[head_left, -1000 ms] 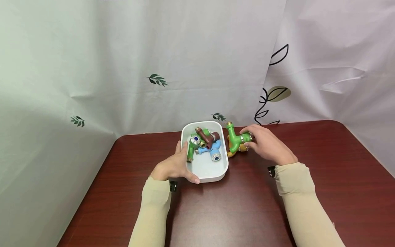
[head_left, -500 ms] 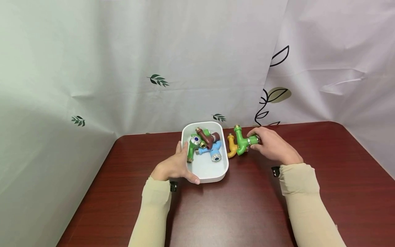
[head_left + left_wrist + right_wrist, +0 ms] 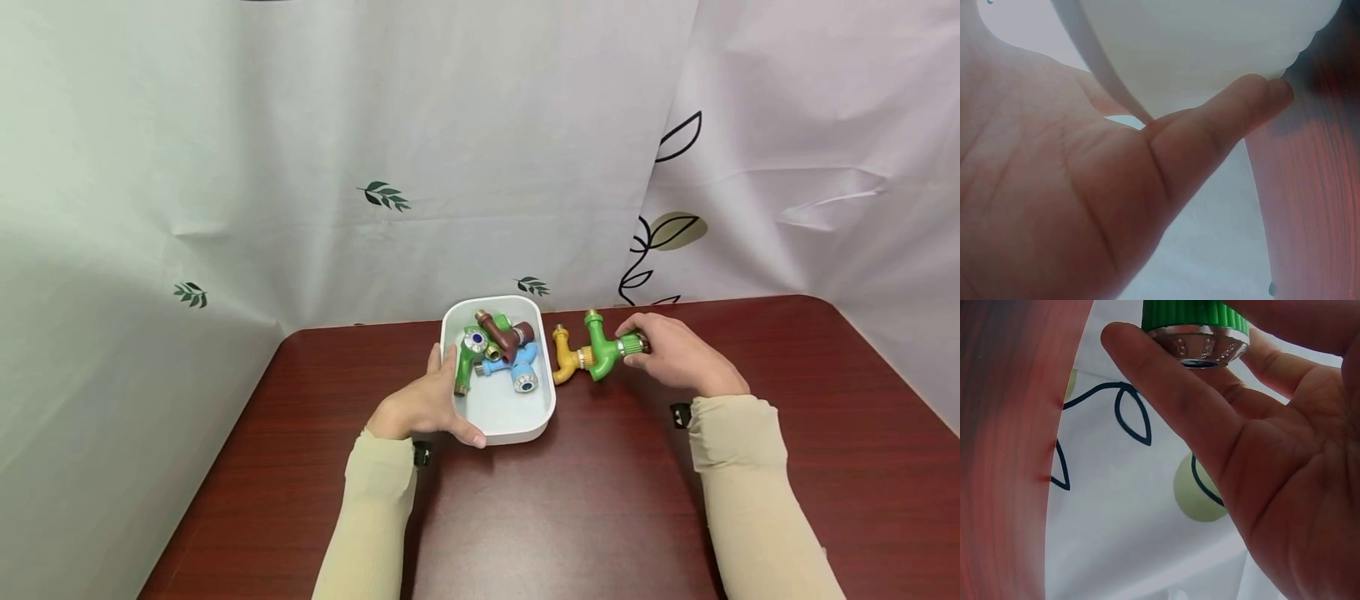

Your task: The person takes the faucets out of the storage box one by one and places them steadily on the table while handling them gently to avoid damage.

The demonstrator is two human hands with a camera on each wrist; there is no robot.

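My right hand [image 3: 678, 354] pinches the handle end of a green faucet [image 3: 602, 348] between thumb and fingers. In the right wrist view, the ribbed green knob with its silver cap [image 3: 1200, 344] sits between the fingers. A yellow faucet [image 3: 572, 358] lies on the table just left of it, partly covered by the green one. My left hand [image 3: 420, 400] rests against the near left corner of a white plastic container [image 3: 502, 421], fingers along its left wall and thumb straight along its front. Inside lie a blue faucet [image 3: 522, 371], a maroon faucet [image 3: 508, 340] and green faucet pieces [image 3: 467, 367].
The reddish-brown wooden table [image 3: 555, 517] carries everything. A pale hanging sheet [image 3: 480, 167] with leaf prints closes off the back and sides, right behind the container. Both forearms in cream sleeves reach in from the near edge.
My right hand has moved to the right with the green faucet, uncovering more of the yellow faucet. The left hand and the container stay in place.
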